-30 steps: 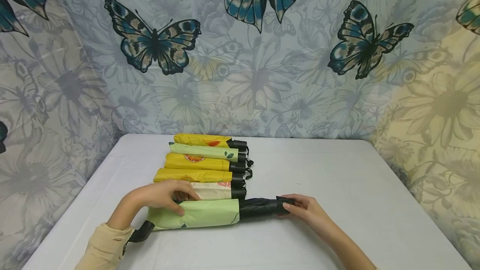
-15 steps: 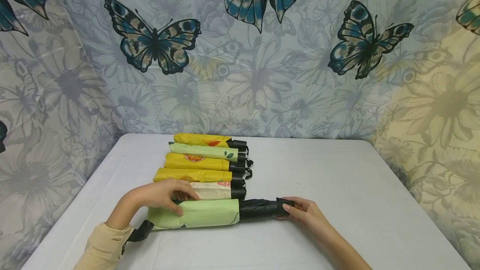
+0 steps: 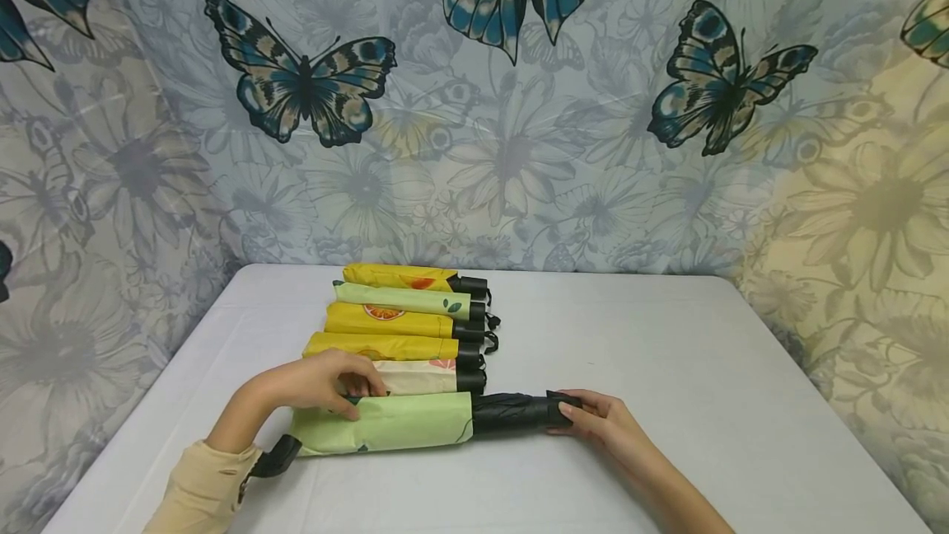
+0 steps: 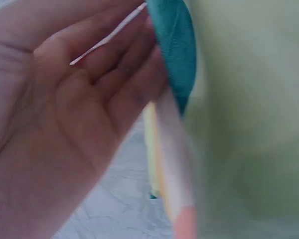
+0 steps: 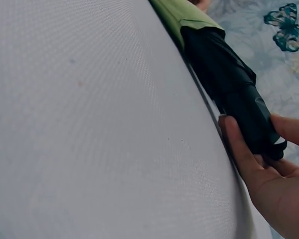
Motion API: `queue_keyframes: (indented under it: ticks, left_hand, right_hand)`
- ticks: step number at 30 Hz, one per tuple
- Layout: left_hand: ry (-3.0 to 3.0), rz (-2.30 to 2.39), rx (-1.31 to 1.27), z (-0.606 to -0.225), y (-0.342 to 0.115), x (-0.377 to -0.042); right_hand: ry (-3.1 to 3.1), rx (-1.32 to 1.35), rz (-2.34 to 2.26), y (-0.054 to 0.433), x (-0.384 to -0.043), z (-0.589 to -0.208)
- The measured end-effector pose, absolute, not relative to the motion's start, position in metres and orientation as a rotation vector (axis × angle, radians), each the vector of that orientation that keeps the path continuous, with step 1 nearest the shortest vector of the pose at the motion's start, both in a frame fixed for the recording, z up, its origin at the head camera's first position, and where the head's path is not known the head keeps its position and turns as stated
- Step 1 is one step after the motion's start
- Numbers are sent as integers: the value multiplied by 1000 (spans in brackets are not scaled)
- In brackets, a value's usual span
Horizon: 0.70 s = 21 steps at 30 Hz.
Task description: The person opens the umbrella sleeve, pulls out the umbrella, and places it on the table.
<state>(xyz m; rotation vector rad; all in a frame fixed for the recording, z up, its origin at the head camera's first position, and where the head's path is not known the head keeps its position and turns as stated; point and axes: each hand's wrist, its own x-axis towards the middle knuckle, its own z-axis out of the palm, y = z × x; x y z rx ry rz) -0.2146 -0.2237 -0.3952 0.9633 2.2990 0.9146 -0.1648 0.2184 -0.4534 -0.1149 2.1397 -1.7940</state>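
Observation:
A folded black umbrella lies crosswise near the front of the table, its left part inside a light green sleeve. My right hand grips the umbrella's black right end between thumb and fingers. The left wrist view shows the left fingers behind the sleeve's edge, by a teal leaf print. From above, my left hand holds the sleeve's left part between thumb and fingers. In the right wrist view, the black end tapers out of the green sleeve, with fingers on both sides.
Behind the sleeve lies a row of several covered umbrellas: a cream one, yellow ones and a light green one, their black ends facing right. They rest on a white table before a butterfly-print backdrop.
My left hand has shifted slightly left along the green sleeve. The right hand keeps its grip on the black end, almost unmoved.

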Motion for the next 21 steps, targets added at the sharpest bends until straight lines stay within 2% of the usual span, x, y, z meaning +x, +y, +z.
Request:
queue_keyframes:
  ticks: [21]
  left_hand:
    - [2318, 943, 981, -399, -221, -216]
  right_hand:
    - [2066, -96, -1857, 218, -164, -455]
